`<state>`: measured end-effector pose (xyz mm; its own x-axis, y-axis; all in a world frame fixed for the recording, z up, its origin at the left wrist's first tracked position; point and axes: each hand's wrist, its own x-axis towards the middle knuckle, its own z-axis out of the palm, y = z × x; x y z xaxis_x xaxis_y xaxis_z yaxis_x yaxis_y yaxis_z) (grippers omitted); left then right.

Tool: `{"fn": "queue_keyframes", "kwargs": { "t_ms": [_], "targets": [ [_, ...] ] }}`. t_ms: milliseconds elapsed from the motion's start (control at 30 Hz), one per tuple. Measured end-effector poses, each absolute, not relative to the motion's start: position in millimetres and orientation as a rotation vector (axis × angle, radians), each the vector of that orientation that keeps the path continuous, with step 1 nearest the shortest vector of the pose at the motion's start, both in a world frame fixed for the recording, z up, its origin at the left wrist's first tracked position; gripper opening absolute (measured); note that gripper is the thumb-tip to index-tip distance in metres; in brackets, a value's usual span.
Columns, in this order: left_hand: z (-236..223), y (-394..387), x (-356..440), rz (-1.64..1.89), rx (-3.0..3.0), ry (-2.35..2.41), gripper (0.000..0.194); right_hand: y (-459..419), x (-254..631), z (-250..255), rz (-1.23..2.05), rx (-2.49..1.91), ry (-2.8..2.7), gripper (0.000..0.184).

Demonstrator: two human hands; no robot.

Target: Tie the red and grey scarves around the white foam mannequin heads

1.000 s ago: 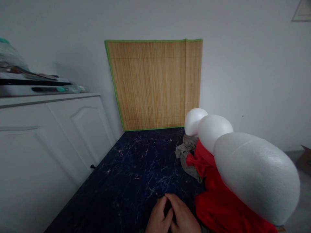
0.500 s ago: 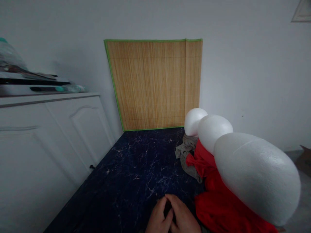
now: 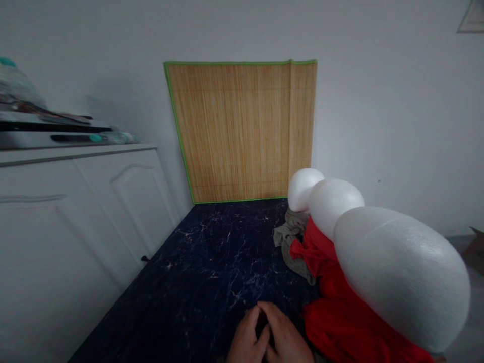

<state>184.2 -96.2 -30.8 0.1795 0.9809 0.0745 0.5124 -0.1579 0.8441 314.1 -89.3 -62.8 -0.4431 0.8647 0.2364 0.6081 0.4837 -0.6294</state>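
At the bottom middle, my left hand (image 3: 246, 337) and my right hand (image 3: 284, 335) meet at their fingertips over the dark blue marbled tabletop (image 3: 212, 267). Their fingers are stretched out, with a small dark gap between the hands. I see nothing held in either one. Just right of my right hand lies bunched red cloth (image 3: 340, 322). Above the cloth rise three smooth white egg-shaped forms, the nearest one (image 3: 401, 272) being the largest, then a middle one (image 3: 335, 201) and a far one (image 3: 304, 189). Crumpled grey cloth (image 3: 293, 237) lies beside the red cloth.
A bamboo mat (image 3: 242, 131) with green edging stands against the white wall (image 3: 378, 101) at the table's far end. Along the left runs a white cabinet (image 3: 139, 201) with a plastic bottle (image 3: 117, 137) and other items on top. Part of a cardboard box (image 3: 475, 251) shows at far right.
The view has shifted very slightly, so the surroundings sit a little further right. My hands keep the same pose, and the cloths and white forms stay in place.
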Motion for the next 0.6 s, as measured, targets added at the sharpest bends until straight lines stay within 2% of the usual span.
{"fn": "queue_keyframes", "kwargs": {
  "t_ms": [333,467,533,600],
  "targets": [
    [-31.7,-95.1,185.6,0.876,1.787,1.426,0.034,-91.8,313.0,-59.8,0.628,-1.242,-2.161,0.073],
    [-31.5,-95.4,186.2,0.867,1.782,1.378,0.032,-97.2,315.2,-55.7,0.513,-1.254,-2.104,0.071],
    [-31.1,-95.2,186.2,0.878,1.759,1.360,0.032,-104.1,323.7,-57.8,0.465,-1.187,-2.120,0.065],
    [-30.3,-95.1,186.0,0.900,1.730,1.345,0.032,-112.5,339.8,-62.1,0.479,-1.150,-2.133,0.049]
  ]
}}
